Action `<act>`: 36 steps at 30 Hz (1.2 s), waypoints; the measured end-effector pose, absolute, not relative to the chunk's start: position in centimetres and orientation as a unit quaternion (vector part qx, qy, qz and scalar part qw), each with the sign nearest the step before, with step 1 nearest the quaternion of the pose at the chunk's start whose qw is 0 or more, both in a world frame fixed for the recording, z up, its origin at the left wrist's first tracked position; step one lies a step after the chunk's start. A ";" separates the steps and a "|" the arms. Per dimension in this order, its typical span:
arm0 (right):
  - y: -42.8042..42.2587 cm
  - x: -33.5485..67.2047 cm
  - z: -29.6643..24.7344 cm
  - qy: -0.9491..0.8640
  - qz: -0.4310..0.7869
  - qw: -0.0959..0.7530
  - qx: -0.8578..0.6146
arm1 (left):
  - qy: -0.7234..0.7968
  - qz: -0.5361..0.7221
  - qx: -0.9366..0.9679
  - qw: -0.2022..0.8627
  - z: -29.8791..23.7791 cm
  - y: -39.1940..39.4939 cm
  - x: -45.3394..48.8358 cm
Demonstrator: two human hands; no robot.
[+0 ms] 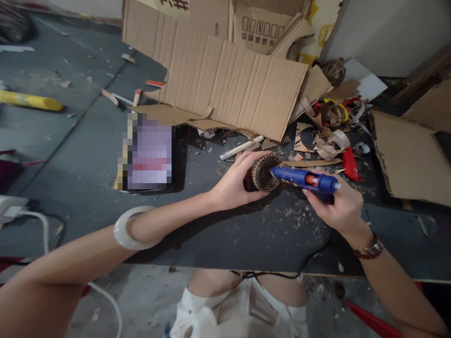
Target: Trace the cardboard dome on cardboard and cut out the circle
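Near the middle of the tabletop (218, 234), the left hand (234, 185) wraps its fingers around a coiled cardboard roll (265, 172), tipping the spiral face toward the right so it stays steady and reachable. The right hand (338, 206) has its fingers closed on a blue glue gun (305, 178), nozzle touching the coil's edge. A spare glue stick (241, 147) lies just behind, toward the far edge.

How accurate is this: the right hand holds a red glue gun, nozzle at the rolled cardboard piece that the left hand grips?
One slip: the glue gun is blue, not red, as the head view shows. The rest stands: the right hand holds it, nozzle at the rolled cardboard piece that the left hand grips.
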State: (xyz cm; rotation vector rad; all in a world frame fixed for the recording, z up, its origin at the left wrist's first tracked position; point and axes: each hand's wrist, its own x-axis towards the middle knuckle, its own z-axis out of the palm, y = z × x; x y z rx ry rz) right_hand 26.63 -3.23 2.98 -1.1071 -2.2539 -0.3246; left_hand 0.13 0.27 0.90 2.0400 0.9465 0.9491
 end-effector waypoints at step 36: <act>-3.5 26.9 3.3 -0.864 -0.103 0.274 -0.409 | 0.371 0.362 0.782 0.347 0.9 0.3 0.1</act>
